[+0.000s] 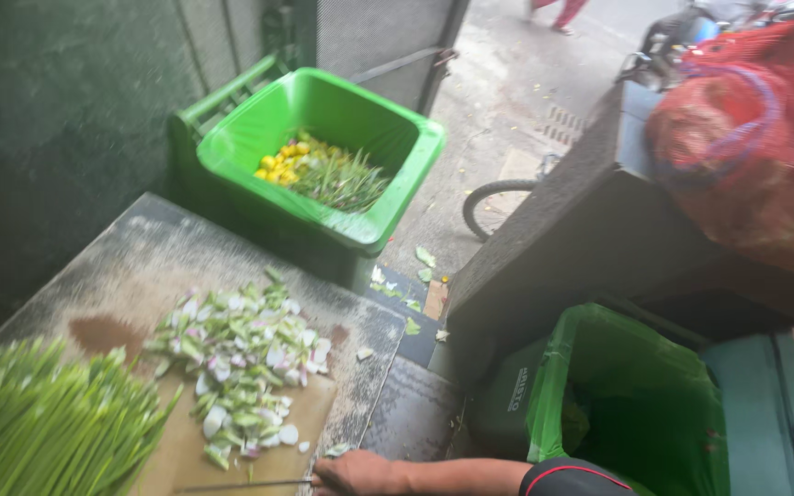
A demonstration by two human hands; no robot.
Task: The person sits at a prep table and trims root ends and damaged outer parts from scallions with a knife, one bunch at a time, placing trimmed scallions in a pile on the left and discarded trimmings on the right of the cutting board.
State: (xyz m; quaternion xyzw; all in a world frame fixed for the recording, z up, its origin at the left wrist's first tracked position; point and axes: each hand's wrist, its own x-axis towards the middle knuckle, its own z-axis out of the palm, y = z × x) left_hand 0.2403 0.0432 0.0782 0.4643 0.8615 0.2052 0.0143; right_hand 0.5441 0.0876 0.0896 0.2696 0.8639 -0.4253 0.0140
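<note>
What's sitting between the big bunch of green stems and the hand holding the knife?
In the head view, a heap of chopped petals on the brown cutting board lies between the green stems and the right hand.

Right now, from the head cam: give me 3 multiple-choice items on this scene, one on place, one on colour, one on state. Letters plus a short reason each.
1. Where does the pile of chopped pale petals and stem bits lie?
A. on the cutting board
B. inside the green bin
C. on the pavement

2. What colour is the open bin behind the stone counter?
A. blue
B. bright green
C. red

3. What is the hand at the bottom edge doing?
A. hanging free above the bin
B. gripping a thin blade laid over the board
C. holding the red mesh sack

Answers:
1. A: the pieces spread over the tan cutting board and partly onto the counter.
2. B: its walls and rim are bright green, with yellow flowers and stems inside.
3. B: the fingers close at the end of a thin blade that runs left across the board.
</note>
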